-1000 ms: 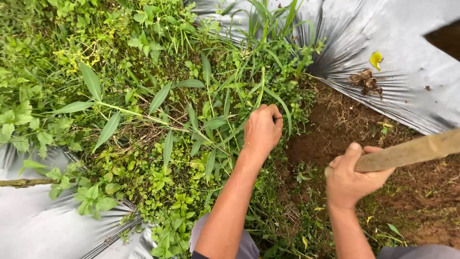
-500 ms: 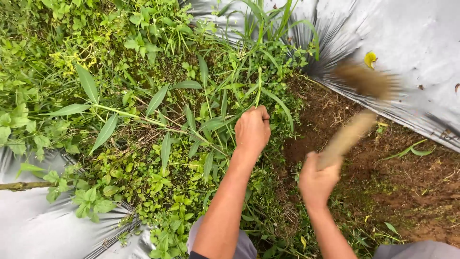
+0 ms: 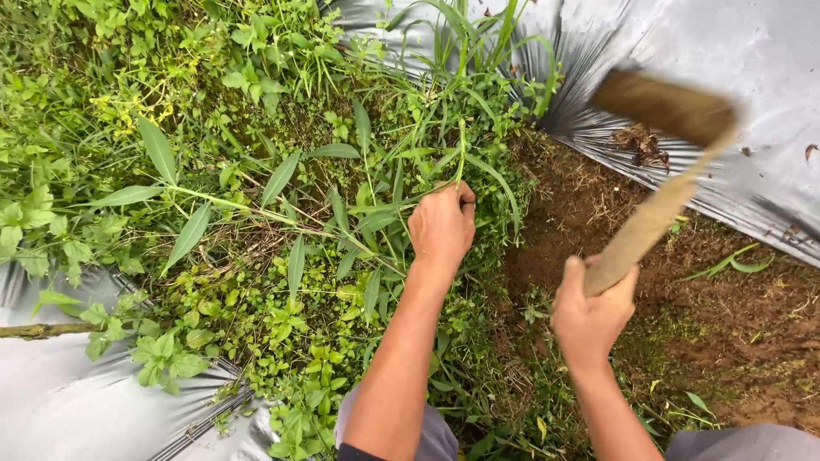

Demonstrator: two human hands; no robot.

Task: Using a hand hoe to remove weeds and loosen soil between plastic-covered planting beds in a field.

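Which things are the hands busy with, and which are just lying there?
In use:
- left hand gripping a clump of weeds
- right hand holding a hoe handle, with the blurred hoe blade raised
- bare soil beside the weeds

Just lying about:
- silver plastic sheet
- dead leaves on the sheet
- stick at the left
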